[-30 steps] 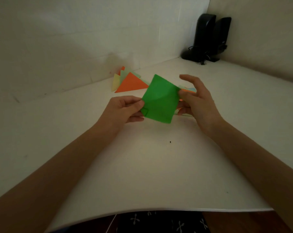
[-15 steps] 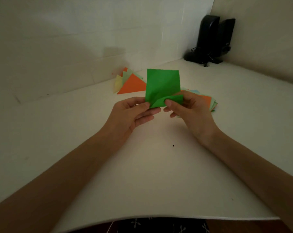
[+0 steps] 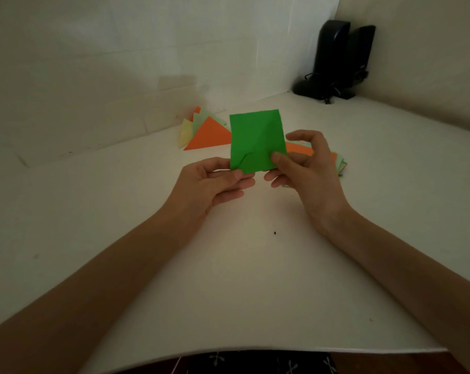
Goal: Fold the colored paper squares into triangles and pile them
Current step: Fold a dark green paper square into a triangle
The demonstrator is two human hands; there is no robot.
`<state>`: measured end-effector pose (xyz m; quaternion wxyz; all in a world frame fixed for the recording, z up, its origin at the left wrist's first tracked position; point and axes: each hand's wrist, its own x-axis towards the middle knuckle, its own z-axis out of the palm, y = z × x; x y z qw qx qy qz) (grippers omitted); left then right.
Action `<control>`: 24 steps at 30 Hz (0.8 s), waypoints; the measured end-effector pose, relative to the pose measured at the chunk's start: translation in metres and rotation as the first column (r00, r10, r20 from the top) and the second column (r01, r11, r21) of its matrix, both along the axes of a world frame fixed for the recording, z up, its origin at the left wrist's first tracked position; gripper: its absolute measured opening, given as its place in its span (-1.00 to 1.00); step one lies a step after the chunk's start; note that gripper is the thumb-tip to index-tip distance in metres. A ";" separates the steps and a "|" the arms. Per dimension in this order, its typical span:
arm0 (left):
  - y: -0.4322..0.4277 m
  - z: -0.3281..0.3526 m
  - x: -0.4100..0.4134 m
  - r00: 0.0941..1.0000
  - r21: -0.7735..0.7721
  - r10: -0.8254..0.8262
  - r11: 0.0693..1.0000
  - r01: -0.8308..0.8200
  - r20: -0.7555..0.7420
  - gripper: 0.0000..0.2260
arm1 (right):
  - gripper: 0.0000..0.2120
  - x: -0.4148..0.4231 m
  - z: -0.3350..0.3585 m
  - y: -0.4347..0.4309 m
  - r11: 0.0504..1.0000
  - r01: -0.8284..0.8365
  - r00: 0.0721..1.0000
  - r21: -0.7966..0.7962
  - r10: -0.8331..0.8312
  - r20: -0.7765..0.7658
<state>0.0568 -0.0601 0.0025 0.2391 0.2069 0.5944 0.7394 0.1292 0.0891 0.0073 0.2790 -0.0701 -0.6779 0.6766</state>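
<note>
Holding up a bright green square of paper (image 3: pixel 256 141), both hands pinch it near its bottom edge. The left hand (image 3: pixel 209 184) has its thumb and fingers closed on the bottom left corner. The right hand (image 3: pixel 306 168) presses its thumb on the front near the bottom right corner, with its other fingers loosely bent behind and beside the sheet. The paper stands up in the air above the white table (image 3: pixel 255 279). It is not folded yet.

Behind it on the left lies the pile of folded paper triangles (image 3: pixel 206 133), with an orange one on top. Behind the right hand sits the stack of flat paper squares (image 3: pixel 339 163).

To fold it well, I think one corner should go right onto the corner across from it. The tips should meet and the edges should line up before any pressing. The little bend near the bottom left should be smoothed out first. Then a finger can run along the fold on the table to make it sharp.

Two black speakers (image 3: pixel 336 58) stand in the far corner. No words or names can be read on anything.
</note>
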 end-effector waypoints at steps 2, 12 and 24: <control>-0.001 0.002 -0.001 1.000 -0.001 0.014 1.000 -0.014 0.011 -0.89 | -0.72 0.000 0.002 0.000 1.000 -0.010 1.000 -0.025 0.011 0.016; -0.006 0.008 -0.008 0.990 0.010 0.139 0.990 -0.139 -0.008 -0.77 | -0.44 0.001 0.005 0.011 0.987 -0.130 0.987 -0.091 0.138 0.083; -0.006 0.006 -0.005 0.963 -0.136 0.056 0.986 -0.095 -0.263 -0.89 | -0.88 0.000 0.001 0.004 0.980 -0.105 0.994 0.168 0.102 0.029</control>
